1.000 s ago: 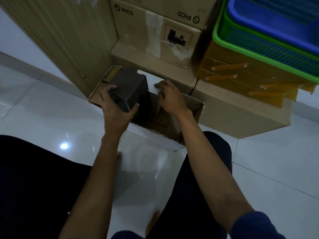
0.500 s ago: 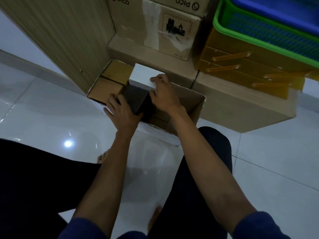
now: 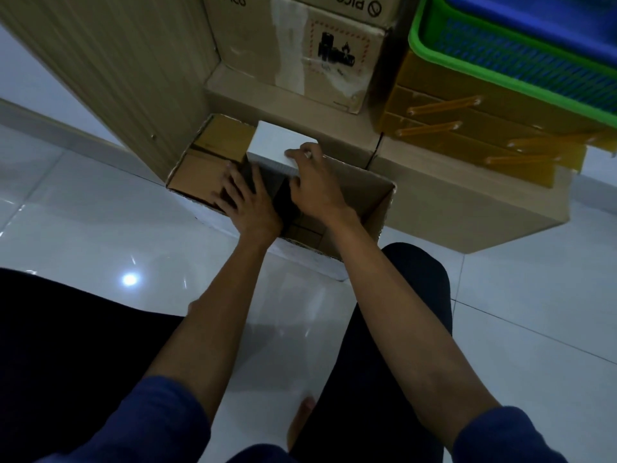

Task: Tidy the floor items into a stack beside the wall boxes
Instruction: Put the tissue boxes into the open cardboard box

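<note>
An open cardboard carton (image 3: pixel 374 208) sits on the floor against the wall boxes. Inside it lie brown small boxes (image 3: pixel 217 148) at the left, a white box (image 3: pixel 278 145) at the back and a dark box (image 3: pixel 267 185) in the middle. My left hand (image 3: pixel 248 205) rests on top of the dark box with its fingers spread out straight, hiding most of it. My right hand (image 3: pixel 315 187) grips the white box's near right corner, fingers on top and thumb on the side.
Stacked PICO cardboard boxes (image 3: pixel 300 45) stand behind the carton, with a wooden panel (image 3: pixel 117 68) on the left. On the right, green (image 3: pixel 467 61) and blue baskets sit over yellow flat boxes (image 3: pixel 484 128) and a big cardboard box (image 3: pixel 467 212). My legs lie on white tiles.
My left hand carried the dark box down from the carton's left side into the middle, beside the white box, and now lies flat on it. My right hand stayed on the white box.
</note>
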`<state>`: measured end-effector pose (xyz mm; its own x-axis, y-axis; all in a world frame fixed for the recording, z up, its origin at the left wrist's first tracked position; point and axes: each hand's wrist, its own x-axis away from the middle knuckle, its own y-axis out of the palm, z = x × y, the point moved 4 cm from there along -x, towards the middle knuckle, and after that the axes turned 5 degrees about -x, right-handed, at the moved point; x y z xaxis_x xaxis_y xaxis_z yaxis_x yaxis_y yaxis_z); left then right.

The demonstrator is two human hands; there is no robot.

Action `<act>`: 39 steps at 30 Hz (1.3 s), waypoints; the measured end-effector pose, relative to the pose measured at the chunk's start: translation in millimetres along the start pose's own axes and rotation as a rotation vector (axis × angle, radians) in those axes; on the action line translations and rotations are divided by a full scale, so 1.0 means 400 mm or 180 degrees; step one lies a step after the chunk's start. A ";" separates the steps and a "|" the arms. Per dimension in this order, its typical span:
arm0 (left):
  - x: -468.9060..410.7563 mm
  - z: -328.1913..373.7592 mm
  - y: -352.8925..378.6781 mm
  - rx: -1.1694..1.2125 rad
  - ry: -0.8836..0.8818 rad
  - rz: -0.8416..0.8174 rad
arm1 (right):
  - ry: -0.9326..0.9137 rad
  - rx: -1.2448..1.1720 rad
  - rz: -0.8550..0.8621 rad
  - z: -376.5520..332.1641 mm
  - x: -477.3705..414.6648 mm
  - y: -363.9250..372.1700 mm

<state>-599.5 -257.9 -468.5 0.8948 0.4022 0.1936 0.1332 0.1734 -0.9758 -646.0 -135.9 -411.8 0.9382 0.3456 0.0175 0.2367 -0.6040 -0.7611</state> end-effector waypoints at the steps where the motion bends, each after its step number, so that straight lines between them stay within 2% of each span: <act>1: 0.009 0.003 0.010 0.0069 -0.0020 0.0012 | 0.0001 0.0003 0.0014 -0.001 0.001 0.000; 7: 0.040 -0.001 0.046 0.0357 -0.0286 0.0196 | 0.0030 -0.0097 0.0068 0.001 -0.003 0.003; 12: -0.021 0.024 0.028 0.0265 -0.0231 0.0017 | 0.0090 -0.0088 -0.0097 0.001 0.010 0.017; 23: -0.008 -0.002 -0.003 0.0164 -0.0075 -0.0225 | 0.0125 -0.0185 -0.0412 0.009 0.041 -0.014; 32: 0.008 0.018 -0.058 0.0862 -0.0246 -0.0136 | 0.0290 -0.0262 -0.0248 0.025 0.052 -0.049; 36: 0.032 0.061 -0.112 0.1244 0.0238 0.0323 | 0.0390 -0.0317 -0.0193 0.044 0.077 -0.070; 39: 0.076 0.071 -0.210 0.1183 0.0535 0.0328 | 0.0570 -0.0294 0.0094 0.048 0.156 -0.180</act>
<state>-595.6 -234.6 -377.6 0.9566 0.2875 0.0477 -0.0958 0.4647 -0.8803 -609.2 -56.9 -368.5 0.9730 0.1987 0.1174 0.2229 -0.6780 -0.7005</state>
